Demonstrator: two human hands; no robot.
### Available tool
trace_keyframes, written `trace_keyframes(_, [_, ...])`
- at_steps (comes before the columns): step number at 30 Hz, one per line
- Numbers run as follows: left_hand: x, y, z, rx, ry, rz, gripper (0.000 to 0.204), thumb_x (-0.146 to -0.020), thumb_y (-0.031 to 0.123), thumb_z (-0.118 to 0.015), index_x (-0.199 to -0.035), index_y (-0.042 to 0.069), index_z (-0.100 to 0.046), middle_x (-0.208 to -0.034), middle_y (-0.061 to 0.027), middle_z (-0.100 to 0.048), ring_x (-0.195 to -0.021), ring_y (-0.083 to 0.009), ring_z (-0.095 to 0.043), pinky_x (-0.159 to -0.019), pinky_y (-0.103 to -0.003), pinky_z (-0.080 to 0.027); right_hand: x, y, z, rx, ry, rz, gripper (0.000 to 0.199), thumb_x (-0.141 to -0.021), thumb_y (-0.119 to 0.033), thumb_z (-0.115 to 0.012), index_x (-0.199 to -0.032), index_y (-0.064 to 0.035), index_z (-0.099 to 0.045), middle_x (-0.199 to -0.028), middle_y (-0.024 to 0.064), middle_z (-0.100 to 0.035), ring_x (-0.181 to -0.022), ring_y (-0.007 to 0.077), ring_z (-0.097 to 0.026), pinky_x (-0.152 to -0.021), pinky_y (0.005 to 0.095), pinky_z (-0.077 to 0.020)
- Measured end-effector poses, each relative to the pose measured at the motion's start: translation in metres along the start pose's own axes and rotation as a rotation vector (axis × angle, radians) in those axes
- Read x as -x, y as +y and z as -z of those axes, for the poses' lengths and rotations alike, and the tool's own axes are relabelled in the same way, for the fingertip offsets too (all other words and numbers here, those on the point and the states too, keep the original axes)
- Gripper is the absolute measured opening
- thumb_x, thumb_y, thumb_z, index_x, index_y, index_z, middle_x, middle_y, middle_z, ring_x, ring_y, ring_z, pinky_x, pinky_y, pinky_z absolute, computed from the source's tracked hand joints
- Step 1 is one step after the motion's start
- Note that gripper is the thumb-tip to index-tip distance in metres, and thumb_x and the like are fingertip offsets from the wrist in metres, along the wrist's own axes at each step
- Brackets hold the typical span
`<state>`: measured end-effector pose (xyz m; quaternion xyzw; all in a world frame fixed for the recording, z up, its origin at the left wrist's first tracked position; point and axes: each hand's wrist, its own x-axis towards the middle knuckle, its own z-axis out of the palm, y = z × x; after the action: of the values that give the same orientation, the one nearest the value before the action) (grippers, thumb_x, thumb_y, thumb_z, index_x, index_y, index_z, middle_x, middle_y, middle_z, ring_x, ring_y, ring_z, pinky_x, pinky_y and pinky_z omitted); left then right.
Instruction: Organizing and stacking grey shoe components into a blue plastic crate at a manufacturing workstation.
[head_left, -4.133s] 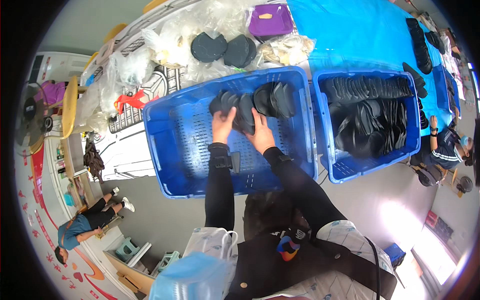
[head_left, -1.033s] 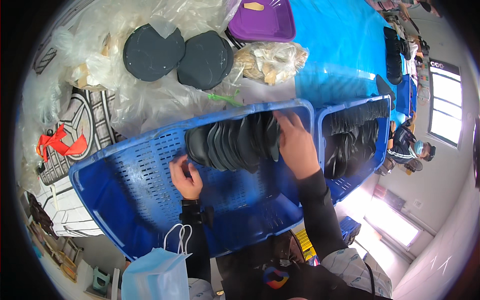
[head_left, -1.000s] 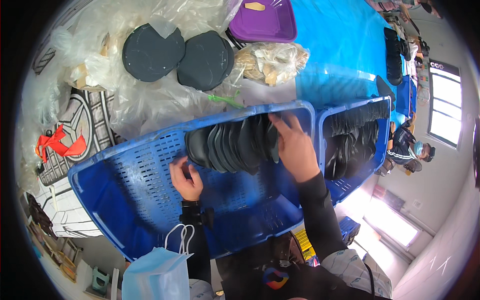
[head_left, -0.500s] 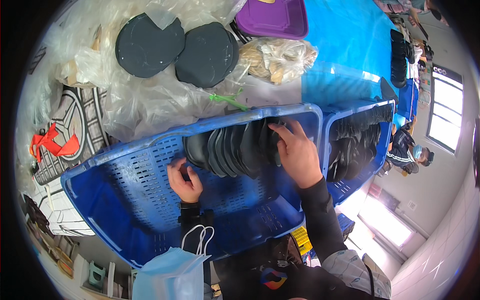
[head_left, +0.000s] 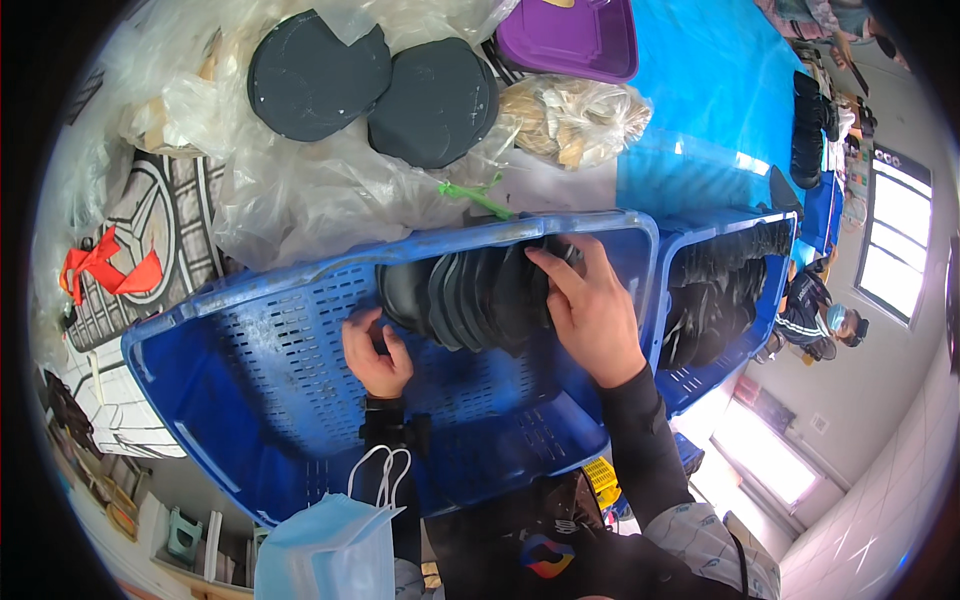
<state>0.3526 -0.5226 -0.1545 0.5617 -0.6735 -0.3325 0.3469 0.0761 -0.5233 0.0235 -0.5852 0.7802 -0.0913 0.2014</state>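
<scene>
Row of black curved pieces (head_left: 465, 300), packed face to face, inside blue crate (head_left: 290, 330), right half, near crate's far wall. Right hand (head_left: 585, 300) over crate's right part, fingertips on row's end; cannot tell if grip pinches any. Left hand (head_left: 378, 355) over crate's middle, near row's other end, grip released, fingers loosely curled. 2nd crate (head_left: 683, 392), holding more black pieces, just right of blue crate. Beyond blue crate: 2 flat black discs (head_left: 320, 80) on clear plastic (head_left: 300, 205), purple tub (head_left: 565, 45).

Black forearm sleeves (head_left: 637, 430); black apron (head_left: 478, 545), multicoloured emblem (head_left: 546, 560); patterned white shirt (head_left: 692, 540).
</scene>
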Motion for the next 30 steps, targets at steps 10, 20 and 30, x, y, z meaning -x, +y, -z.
trace_keyframes(10, [-0.004, 0.002, -0.001, -0.001, 0.010, -0.052, 0.022, -0.092, 0.009, -0.062, -0.111, -0.001, -0.066, -0.101, -0.0156, -0.063, -0.082, -0.0316, -0.059, -0.070, -0.037, -0.047, 0.002, 0.004, 0.001, -0.051, -0.016, 0.046, 0.039, -0.083, -0.001, -0.066, -0.120, -0.0122, -0.074, -0.120, 0.0148, -0.060, -0.101, 0.0325, -0.065, -0.085, 0.0428, -0.0571])
trace_keyframes(20, [-0.009, 0.005, 0.006, 0.016, 0.013, -0.078, 0.024, -0.088, 0.009, -0.063, -0.109, -0.001, -0.066, -0.100, -0.0173, -0.066, -0.088, -0.0371, -0.063, -0.074, -0.041, -0.051, 0.001, -0.018, -0.015, -0.071, 0.004, 0.118, 0.037, -0.085, -0.006, -0.074, -0.121, -0.0137, -0.073, -0.112, 0.0125, -0.057, -0.095, 0.0295, -0.061, -0.082, 0.0397, -0.0546])
trace_keyframes(30, [-0.010, 0.003, 0.004, 0.022, 0.064, -0.145, 0.023, -0.086, 0.008, -0.063, -0.107, 0.000, -0.065, -0.099, -0.0159, -0.064, -0.078, -0.0330, -0.059, -0.070, -0.041, -0.050, -0.001, -0.022, -0.013, 0.044, -0.096, 0.232, 0.035, -0.085, -0.010, -0.072, -0.120, -0.0117, -0.070, -0.107, 0.0147, -0.057, -0.097, 0.0345, -0.062, -0.082, 0.0443, -0.0542])
